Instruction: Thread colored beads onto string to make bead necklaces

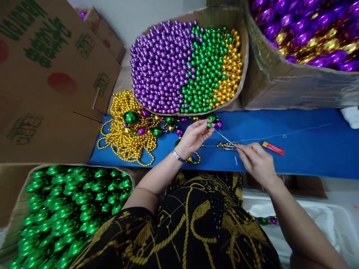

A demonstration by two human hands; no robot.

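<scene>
My left hand (195,135), with a silver bracelet (177,155) at the wrist, pinches a small shiny green bead (209,125) between thumb and fingertips. A long thin needle (225,138) runs from my right hand (258,162), closed on its near end, to the bead; I cannot tell whether its tip is inside the hole. Pale thread (269,138) trails across the blue tabletop (314,149). Below the left hand lies part of a strand of mixed beads (193,158). Right of the hands sits a red and yellow lighter-like item (273,148).
An open box of loose purple beads (159,67), green and gold ones stands behind my hands. Gold bead strands (129,142) are heaped at left. Large green beads (75,209) fill a box below. Cardboard boxes (56,74) and a purple-gold bead box (297,86) flank the table.
</scene>
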